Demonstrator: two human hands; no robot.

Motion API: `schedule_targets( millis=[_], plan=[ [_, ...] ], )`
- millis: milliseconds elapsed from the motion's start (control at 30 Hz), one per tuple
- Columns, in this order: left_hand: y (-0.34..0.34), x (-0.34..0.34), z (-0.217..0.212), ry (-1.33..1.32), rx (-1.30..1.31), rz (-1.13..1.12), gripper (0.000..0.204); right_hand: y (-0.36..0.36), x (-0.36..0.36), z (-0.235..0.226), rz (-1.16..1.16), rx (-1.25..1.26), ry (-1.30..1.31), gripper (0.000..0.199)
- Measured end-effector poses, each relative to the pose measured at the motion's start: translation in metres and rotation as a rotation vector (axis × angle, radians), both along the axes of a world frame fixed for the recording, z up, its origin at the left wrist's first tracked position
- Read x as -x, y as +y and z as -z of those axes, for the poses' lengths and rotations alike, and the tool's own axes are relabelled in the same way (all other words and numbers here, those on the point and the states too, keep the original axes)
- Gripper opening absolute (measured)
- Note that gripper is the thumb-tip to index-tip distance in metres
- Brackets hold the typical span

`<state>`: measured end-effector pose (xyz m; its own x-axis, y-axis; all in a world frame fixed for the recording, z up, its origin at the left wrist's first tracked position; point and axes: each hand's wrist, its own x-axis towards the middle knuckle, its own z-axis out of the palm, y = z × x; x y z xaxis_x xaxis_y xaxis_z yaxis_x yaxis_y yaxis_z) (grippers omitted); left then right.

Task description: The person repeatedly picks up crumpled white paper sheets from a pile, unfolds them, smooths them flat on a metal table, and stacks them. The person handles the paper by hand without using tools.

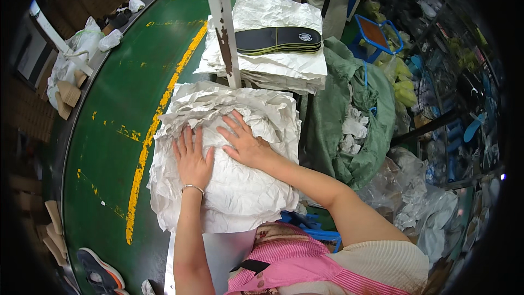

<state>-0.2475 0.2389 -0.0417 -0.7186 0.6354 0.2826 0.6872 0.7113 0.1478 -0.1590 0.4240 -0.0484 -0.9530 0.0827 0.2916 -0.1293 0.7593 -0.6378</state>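
Crumpled white tissue paper sheets (229,147) lie in a thick pile directly under both palms, on a grey table whose bare part (218,257) shows close to the person's body. The left hand (192,161) rests flat on the pile with the fingers (188,139) stretched out and released, gripping nothing. The right hand (245,145) lies just beside it, also flat, its fingers (232,123) spread and pointing to the far-left. It seems the step in hand is pressing or smoothing the top sheet. The next move probably calls for pinching one single sheet at its edge, without dragging the sheets below. Beyond the fingertips stands a white chipped post (222,27), and behind it a second paper stack (273,60) carrying dark flat insoles (278,40). Right of the right hand lies a green woven sack (349,120).
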Motion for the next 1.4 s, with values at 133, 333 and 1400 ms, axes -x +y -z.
schedule_targets(
  millis=[133,333,1400],
  plan=[
    [0.003,0.0,-0.002,0.025,0.002,0.017,0.068,0.002,0.001,0.009,0.027,-0.117,0.137,0.054],
    [0.026,-0.07,-0.041,-0.005,0.05,0.022,0.074,0.001,-0.003,-0.004,0.053,-0.15,-0.02,0.051],
    [-0.372,-0.267,-0.031,0.074,-0.043,-1.044,0.082,0.037,0.014,0.03,-0.005,-0.654,0.196,0.049]
  ],
)
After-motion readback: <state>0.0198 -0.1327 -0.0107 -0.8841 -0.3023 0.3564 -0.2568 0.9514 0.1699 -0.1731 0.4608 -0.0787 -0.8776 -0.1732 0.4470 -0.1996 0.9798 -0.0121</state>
